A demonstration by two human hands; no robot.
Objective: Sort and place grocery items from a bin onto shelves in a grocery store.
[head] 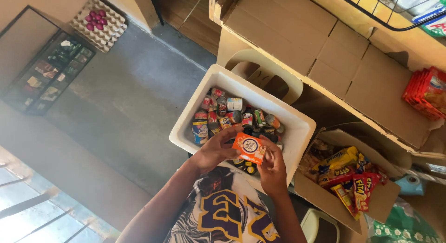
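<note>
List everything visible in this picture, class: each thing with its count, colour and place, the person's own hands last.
small packet: one, orange, held over the box
foam box: one, white, centre
cans: many, mixed colours, inside the foam box
cardboard box: one, brown, right
snack packets: several, red and yellow, in the cardboard box
egg tray: one, pale with pink eggs, top left
left hand: on the packet's left edge
right hand: on its right edge

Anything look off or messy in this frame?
Nothing damaged or spilled. The cans lie jumbled at all angles in the white foam box, not stacked. Snack packets sit loose in the open cardboard box. Both the left hand and the right hand hold a small orange pack above the cans.
</note>
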